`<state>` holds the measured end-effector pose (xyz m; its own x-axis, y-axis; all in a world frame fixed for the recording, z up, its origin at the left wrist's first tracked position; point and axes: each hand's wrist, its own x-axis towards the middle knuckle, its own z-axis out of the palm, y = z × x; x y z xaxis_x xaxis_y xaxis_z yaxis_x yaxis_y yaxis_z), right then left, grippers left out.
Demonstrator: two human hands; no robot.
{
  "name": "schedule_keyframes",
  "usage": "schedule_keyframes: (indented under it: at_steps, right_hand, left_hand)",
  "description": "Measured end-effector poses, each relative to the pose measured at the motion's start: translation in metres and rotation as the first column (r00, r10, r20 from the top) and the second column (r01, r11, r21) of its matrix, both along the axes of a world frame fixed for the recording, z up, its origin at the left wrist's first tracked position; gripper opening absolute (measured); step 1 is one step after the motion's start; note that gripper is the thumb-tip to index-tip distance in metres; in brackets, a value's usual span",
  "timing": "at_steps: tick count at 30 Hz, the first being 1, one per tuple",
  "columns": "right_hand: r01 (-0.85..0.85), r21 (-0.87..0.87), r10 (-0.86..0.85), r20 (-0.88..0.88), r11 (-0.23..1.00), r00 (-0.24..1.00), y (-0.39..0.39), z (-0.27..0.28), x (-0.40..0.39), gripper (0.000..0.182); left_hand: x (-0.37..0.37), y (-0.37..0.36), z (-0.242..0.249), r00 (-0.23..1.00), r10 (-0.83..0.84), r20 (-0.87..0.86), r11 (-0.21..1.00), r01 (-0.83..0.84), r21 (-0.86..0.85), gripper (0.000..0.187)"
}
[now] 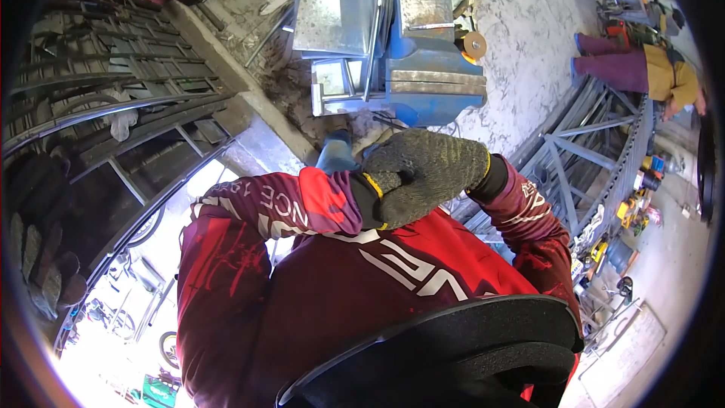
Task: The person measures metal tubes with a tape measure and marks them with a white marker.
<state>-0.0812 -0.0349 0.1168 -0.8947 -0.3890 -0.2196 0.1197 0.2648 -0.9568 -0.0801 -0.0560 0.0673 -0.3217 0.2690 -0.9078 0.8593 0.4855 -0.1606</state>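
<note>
Both hands wear dark grey knit work gloves with yellow-edged cuffs, and they meet in front of my chest. My right hand point(438, 157) lies over my left, its fingers closed around the left glove near the cuff. Below it, my left hand point(404, 204) is partly covered, and its fingers are hidden. Just ahead of the hands stands a blue bench vise point(430, 94) with its jaws toward me. A metal sheet point(332, 11) lies beside the vise on the left.
A grinder disc point(474, 45) sits right of the vise. Welded steel frames point(589, 151) and long bars lie to the right, near another person point(612, 68). On the left, a rack point(113, 106) holds metal stock. Tools point(630, 208) line the right wall.
</note>
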Motion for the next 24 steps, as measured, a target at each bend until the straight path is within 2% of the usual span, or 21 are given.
schedule_keyframes:
  at_steps: [6, 8, 20, 24]
  right_hand:
    - [-0.002, -0.068, 0.002, -0.001, 0.998, 1.000, 0.006, -0.001, 0.001, 0.049]
    - [-0.068, -0.070, 0.072, 0.054, 0.995, 0.996, 0.008, -0.001, 0.001, 0.047]
    - [0.015, -0.061, -0.013, 0.025, 0.998, 1.000, 0.000, -0.043, 0.022, 0.038]
    - [0.039, -0.063, -0.039, 0.008, 0.997, 0.999, 0.000, -0.053, 0.040, 0.035]
  left_hand:
    - [0.005, 0.007, 0.004, 1.000, -0.012, -0.018, 0.999, 0.011, -0.031, 0.025]
    - [0.009, 0.010, 0.007, 1.000, -0.022, -0.018, 0.999, 0.021, -0.037, 0.025]
    - [0.014, 0.022, 0.012, 0.998, -0.017, -0.062, 0.993, 0.010, -0.121, 0.027]
    - [-0.001, 0.016, 0.028, 0.997, -0.012, -0.082, 0.988, 0.000, -0.152, 0.027]
